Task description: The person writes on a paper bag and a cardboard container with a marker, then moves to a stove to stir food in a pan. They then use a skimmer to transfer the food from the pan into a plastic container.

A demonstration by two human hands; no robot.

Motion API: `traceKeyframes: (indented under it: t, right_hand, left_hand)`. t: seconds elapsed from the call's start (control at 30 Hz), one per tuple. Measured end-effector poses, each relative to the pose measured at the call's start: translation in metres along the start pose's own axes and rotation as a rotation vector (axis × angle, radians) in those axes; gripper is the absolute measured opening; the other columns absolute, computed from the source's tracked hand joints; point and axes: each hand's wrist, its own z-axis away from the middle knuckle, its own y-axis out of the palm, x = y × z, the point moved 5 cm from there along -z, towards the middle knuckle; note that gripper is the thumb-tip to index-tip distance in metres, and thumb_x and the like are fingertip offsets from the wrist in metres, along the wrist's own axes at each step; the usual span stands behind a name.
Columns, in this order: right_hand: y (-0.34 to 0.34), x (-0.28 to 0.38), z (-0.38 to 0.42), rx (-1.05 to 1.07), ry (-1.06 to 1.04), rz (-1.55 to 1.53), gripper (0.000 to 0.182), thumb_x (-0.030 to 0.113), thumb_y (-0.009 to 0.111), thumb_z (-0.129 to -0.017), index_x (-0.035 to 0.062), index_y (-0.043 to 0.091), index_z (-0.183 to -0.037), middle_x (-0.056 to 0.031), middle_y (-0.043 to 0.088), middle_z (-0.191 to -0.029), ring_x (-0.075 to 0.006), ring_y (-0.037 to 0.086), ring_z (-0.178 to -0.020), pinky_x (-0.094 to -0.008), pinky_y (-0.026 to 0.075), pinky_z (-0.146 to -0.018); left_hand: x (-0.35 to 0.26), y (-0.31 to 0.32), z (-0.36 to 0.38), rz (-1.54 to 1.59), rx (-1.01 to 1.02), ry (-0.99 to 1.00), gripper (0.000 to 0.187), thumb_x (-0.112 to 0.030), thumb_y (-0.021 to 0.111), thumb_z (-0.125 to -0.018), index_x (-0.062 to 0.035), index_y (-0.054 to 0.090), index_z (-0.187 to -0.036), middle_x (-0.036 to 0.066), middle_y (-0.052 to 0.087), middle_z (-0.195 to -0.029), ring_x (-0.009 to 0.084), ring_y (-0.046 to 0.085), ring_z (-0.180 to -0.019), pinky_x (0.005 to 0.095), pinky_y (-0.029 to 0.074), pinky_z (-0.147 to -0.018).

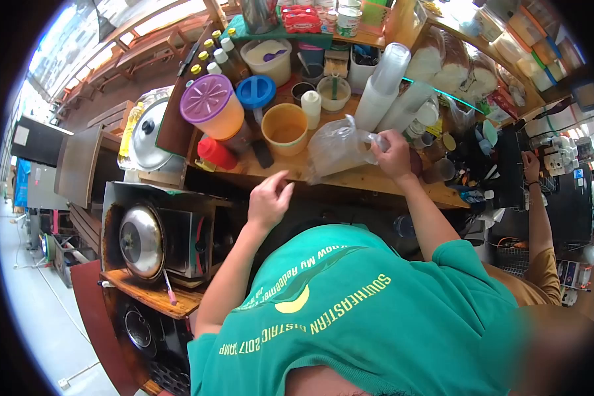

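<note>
My right hand is closed on the gathered end of a clear plastic bag, which hangs over the front of the wooden counter. My left hand is in the air just short of the counter edge, fingers loosely bent and apart, holding nothing. Near it are an orange-brown tub and a dark object lying beside the tub. Behind the bag stands a white squeeze bottle. Tall stacks of clear plastic cups rise just beyond my right hand.
A purple-lidded container, a blue-lidded jug and a red-capped bottle crowd the counter's left side. Several bottles line the back left. Below left are a metal lid and a stove. Another person's arm reaches in at right.
</note>
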Motion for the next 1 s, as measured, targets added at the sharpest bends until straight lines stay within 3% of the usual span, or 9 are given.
traceKeyframes:
  t: [0.07,0.1,0.2,0.33,0.4,0.43,0.63,0.77,1.0]
  right_hand:
    - [0.008,0.001,-0.006,0.216,0.245,-0.225,0.026,0.023,0.075,-0.082,0.0007,0.070,-0.094,-0.0100,0.070,-0.073,-0.0207,0.065,-0.063,-0.0322,0.051,-0.062]
    - [-0.003,-0.018,-0.027,0.198,0.236,-0.220,0.026,0.023,0.075,-0.082,0.0007,0.070,-0.094,-0.0100,0.070,-0.073,-0.0207,0.065,-0.063,-0.0322,0.051,-0.062]
    - [-0.006,-0.020,-0.025,0.236,0.292,-0.396,0.021,0.019,0.074,-0.083,0.0002,0.070,-0.092,-0.0100,0.070,-0.071,-0.0135,0.063,-0.061,-0.0310,0.050,-0.060]
    - [0.006,-0.035,-0.021,0.207,0.350,-0.455,0.017,0.016,0.072,-0.087,-0.0007,0.070,-0.090,-0.0039,0.067,-0.067,-0.0085,0.059,-0.058,-0.0281,0.047,-0.055]
    - [0.016,-0.046,-0.018,0.160,0.595,-0.844,0.015,0.015,0.070,-0.090,-0.0002,0.070,-0.088,0.0014,0.063,-0.066,-0.0045,0.055,-0.057,-0.0246,0.043,-0.051]
    - [0.017,-0.050,-0.020,0.145,0.611,-0.844,0.015,0.015,0.070,-0.090,-0.0002,0.070,-0.088,0.0014,0.063,-0.066,-0.0045,0.055,-0.057,-0.0246,0.043,-0.051]
    - [0.008,-0.051,-0.036,0.177,0.692,-1.010,0.015,0.011,0.063,-0.096,-0.0006,0.072,-0.097,0.0030,0.061,-0.071,-0.0032,0.049,-0.059,-0.0200,0.041,-0.057]
    - [0.001,-0.048,-0.037,0.167,0.694,-1.053,0.016,0.012,0.064,-0.096,0.0003,0.072,-0.102,0.0051,0.059,-0.071,-0.0025,0.047,-0.059,-0.0204,0.039,-0.055]
    - [0.005,-0.055,-0.018,0.210,0.672,-1.033,0.031,0.007,0.060,-0.096,0.0005,0.064,-0.126,0.0050,0.060,-0.077,-0.0028,0.049,-0.061,-0.0203,0.043,-0.057]
  left_hand:
    - [-0.065,-0.002,-0.024,-0.139,-0.066,0.370,0.036,-0.012,0.071,-0.084,-0.0054,0.065,-0.118,0.014,0.068,-0.114,0.0263,0.067,-0.098,0.0357,0.054,-0.087]
    - [-0.105,0.020,-0.054,-0.211,-0.131,0.626,0.037,-0.010,0.070,-0.082,-0.0060,0.065,-0.119,0.013,0.068,-0.115,0.0274,0.066,-0.098,0.0366,0.054,-0.086]
    - [-0.155,0.055,-0.078,-0.413,-0.038,0.893,0.042,-0.013,0.072,-0.079,-0.0093,0.065,-0.121,0.012,0.064,-0.127,0.0285,0.065,-0.101,0.0403,0.054,-0.088]
    - [-0.154,0.081,-0.105,-0.615,0.122,0.813,0.038,-0.018,0.071,-0.080,-0.0100,0.067,-0.117,0.013,0.068,-0.116,0.0291,0.068,-0.099,0.0413,0.055,-0.083]
    - [-0.114,0.092,-0.124,-0.943,0.424,0.447,0.026,-0.017,0.067,-0.080,-0.0101,0.072,-0.105,0.013,0.073,-0.094,0.0291,0.072,-0.090,0.0419,0.056,-0.077]
    - [-0.114,0.086,-0.125,-0.985,0.388,0.491,0.013,-0.013,0.064,-0.080,-0.0093,0.073,-0.087,0.012,0.072,-0.078,0.0290,0.073,-0.082,0.0423,0.057,-0.072]
    - [-0.127,0.057,-0.134,-1.069,0.433,0.454,0.012,-0.013,0.062,-0.079,-0.0092,0.073,-0.075,0.013,0.071,-0.076,0.0304,0.072,-0.081,0.0427,0.055,-0.070]
    - [-0.143,0.049,-0.125,-0.984,0.277,0.564,0.010,-0.009,0.064,-0.076,-0.0108,0.074,-0.078,0.010,0.067,-0.073,0.0286,0.069,-0.080,0.0418,0.053,-0.072]
    - [-0.140,0.058,-0.108,-0.926,0.312,0.639,0.008,-0.008,0.067,-0.075,-0.0115,0.073,-0.078,0.006,0.065,-0.101,0.0235,0.058,-0.103,0.0380,0.046,-0.091]
